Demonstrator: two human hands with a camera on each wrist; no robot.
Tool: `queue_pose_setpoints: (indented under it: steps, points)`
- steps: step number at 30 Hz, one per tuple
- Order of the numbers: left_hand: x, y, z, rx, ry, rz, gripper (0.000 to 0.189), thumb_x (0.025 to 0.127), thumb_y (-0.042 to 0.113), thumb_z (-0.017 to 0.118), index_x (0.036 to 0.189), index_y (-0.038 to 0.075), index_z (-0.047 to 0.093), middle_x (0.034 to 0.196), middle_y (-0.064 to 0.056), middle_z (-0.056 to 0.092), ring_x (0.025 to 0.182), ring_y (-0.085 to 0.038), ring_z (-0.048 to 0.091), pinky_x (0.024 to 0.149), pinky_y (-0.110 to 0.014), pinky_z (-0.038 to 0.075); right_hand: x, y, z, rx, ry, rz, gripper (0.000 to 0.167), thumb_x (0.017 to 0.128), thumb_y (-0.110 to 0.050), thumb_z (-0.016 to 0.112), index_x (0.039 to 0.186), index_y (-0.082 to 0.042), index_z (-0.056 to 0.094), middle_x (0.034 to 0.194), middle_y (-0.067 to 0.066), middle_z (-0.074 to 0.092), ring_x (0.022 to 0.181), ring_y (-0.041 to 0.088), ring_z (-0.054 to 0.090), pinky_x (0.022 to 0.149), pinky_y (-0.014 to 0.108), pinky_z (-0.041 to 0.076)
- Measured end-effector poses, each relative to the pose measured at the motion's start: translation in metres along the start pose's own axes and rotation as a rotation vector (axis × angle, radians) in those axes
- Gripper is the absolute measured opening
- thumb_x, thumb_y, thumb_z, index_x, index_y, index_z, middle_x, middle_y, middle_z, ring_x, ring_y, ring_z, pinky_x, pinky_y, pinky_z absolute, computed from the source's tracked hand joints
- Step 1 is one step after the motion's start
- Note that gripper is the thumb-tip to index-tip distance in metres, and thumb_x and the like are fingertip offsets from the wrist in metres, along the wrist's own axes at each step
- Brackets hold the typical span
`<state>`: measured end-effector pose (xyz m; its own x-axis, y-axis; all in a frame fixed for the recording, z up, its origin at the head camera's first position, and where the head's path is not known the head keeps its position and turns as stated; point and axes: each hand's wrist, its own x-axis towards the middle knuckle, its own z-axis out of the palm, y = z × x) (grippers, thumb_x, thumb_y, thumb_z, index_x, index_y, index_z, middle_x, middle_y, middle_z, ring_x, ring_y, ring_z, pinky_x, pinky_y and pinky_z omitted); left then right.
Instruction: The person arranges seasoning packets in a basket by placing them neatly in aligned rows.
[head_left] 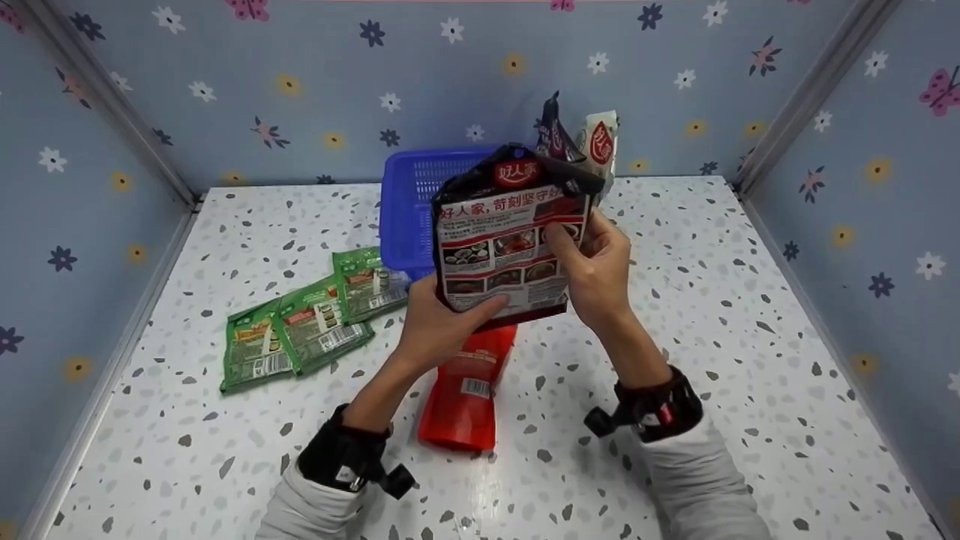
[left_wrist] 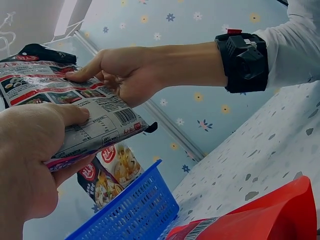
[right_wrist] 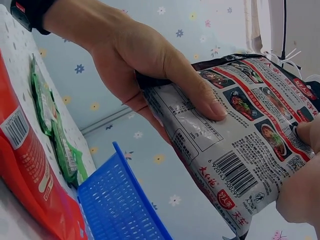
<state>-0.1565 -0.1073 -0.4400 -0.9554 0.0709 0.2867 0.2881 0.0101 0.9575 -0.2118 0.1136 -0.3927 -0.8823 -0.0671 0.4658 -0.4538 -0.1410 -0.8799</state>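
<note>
Both hands hold a black-topped seasoning packet (head_left: 517, 225) in the air, its printed back with food photos and a barcode facing up. My left hand (head_left: 435, 322) grips the lower left corner, thumb on the printed face and fingers underneath. At the right side, my right hand (head_left: 604, 274) pinches the edge with its thumb over the photos. Below the packet a red pouch (head_left: 465, 409) lies on the table, its far end hidden. The blue basket (head_left: 405, 214) stands behind, partly covered by the packet.
Three green packets (head_left: 319, 322) lie overlapping left of the basket. A dark packet (head_left: 553, 131) and a white packet (head_left: 602, 146) stick up at the basket's right. Flowered walls (head_left: 420, 67) enclose the speckled table (head_left: 750, 315) at the back and sides.
</note>
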Motion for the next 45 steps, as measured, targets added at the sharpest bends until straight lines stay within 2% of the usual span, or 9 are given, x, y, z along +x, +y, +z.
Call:
queue_pose_setpoints:
  steps: [4, 9, 16, 22, 26, 31, 35, 39, 45]
  points:
    - [0.0, -0.002, -0.002, 0.003, 0.028, 0.01, 0.055, 0.095, 0.016, 0.093, 0.145, 0.009, 0.073, 0.135, -0.011, 0.083, 0.12, -0.028, 0.084, 0.102, -0.037, 0.069, 0.001, 0.003, 0.001, -0.009, -0.009, 0.035, 0.027, 0.108, -0.012, 0.072, 0.134, -0.004, 0.072, 0.118, 0.01, 0.084, 0.102, 0.023, 0.082, 0.087, 0.034, 0.068]
    - [0.003, -0.005, -0.003, 0.023, 0.115, 0.046, 0.053, 0.096, 0.015, 0.092, 0.145, 0.008, 0.074, 0.135, -0.012, 0.083, 0.119, -0.029, 0.084, 0.101, -0.036, 0.07, 0.002, 0.004, 0.005, -0.023, 0.017, 0.035, 0.045, 0.109, -0.011, 0.072, 0.151, -0.002, 0.061, 0.144, 0.016, 0.075, 0.134, 0.025, 0.075, 0.112, 0.034, 0.063]
    - [0.008, -0.011, -0.007, 0.147, 0.308, 0.212, 0.049, 0.098, 0.012, 0.09, 0.144, 0.002, 0.075, 0.134, -0.017, 0.083, 0.121, -0.031, 0.084, 0.102, -0.043, 0.07, -0.006, -0.004, 0.016, -0.07, 0.027, -0.04, 0.048, 0.109, -0.002, 0.067, 0.155, 0.006, 0.055, 0.16, 0.028, 0.062, 0.151, 0.039, 0.062, 0.132, 0.041, 0.05]
    - [0.012, -0.019, -0.013, 0.379, 0.443, 0.388, 0.044, 0.1, 0.007, 0.085, 0.143, 0.002, 0.075, 0.131, -0.02, 0.084, 0.113, -0.035, 0.085, 0.089, -0.052, 0.071, -0.02, -0.012, 0.028, -0.09, -0.066, -0.101, 0.053, 0.107, -0.001, 0.067, 0.158, 0.008, 0.053, 0.163, 0.027, 0.059, 0.156, 0.042, 0.057, 0.134, 0.044, 0.047]
    - [0.015, -0.022, -0.012, 0.549, 0.521, 0.507, 0.045, 0.1, -0.001, 0.082, 0.144, 0.001, 0.073, 0.133, -0.021, 0.082, 0.113, -0.037, 0.084, 0.086, -0.053, 0.071, -0.03, -0.016, 0.036, -0.099, -0.16, -0.079, 0.066, 0.106, -0.007, 0.068, 0.166, 0.007, 0.045, 0.172, 0.023, 0.053, 0.163, 0.037, 0.051, 0.137, 0.044, 0.044]
    - [0.015, -0.023, -0.007, 0.74, 0.567, 0.624, 0.048, 0.102, -0.003, 0.078, 0.148, 0.003, 0.069, 0.148, -0.019, 0.076, 0.135, -0.038, 0.076, 0.113, -0.057, 0.064, -0.039, -0.019, 0.042, -0.123, -0.239, 0.036, 0.086, 0.103, -0.017, 0.07, 0.176, 0.002, 0.028, 0.182, 0.017, 0.041, 0.17, 0.032, 0.043, 0.139, 0.045, 0.041]
    - [0.013, -0.023, -0.003, 0.863, 0.553, 0.701, 0.045, 0.105, -0.001, 0.076, 0.149, 0.0, 0.068, 0.151, -0.021, 0.074, 0.141, -0.041, 0.072, 0.121, -0.056, 0.059, -0.043, -0.016, 0.046, -0.11, -0.267, 0.136, 0.088, 0.105, -0.022, 0.07, 0.178, -0.003, 0.025, 0.179, 0.017, 0.043, 0.166, 0.032, 0.048, 0.136, 0.044, 0.044]
    - [0.011, -0.024, 0.002, 1.006, 0.557, 0.786, 0.04, 0.105, -0.003, 0.073, 0.145, 0.001, 0.073, 0.147, -0.021, 0.076, 0.138, -0.041, 0.074, 0.12, -0.055, 0.06, -0.047, -0.013, 0.051, -0.018, -0.23, 0.204, 0.079, 0.105, -0.021, 0.071, 0.172, -0.005, 0.033, 0.166, 0.019, 0.056, 0.152, 0.033, 0.062, 0.125, 0.045, 0.057]
    - [0.01, -0.026, 0.012, 1.155, 0.572, 0.918, 0.042, 0.102, -0.005, 0.075, 0.143, 0.005, 0.076, 0.143, -0.018, 0.079, 0.133, -0.038, 0.077, 0.115, -0.054, 0.062, -0.053, -0.009, 0.058, 0.059, -0.028, 0.191, 0.074, 0.102, -0.023, 0.072, 0.166, -0.005, 0.039, 0.153, 0.019, 0.062, 0.136, 0.026, 0.068, 0.114, 0.037, 0.062]
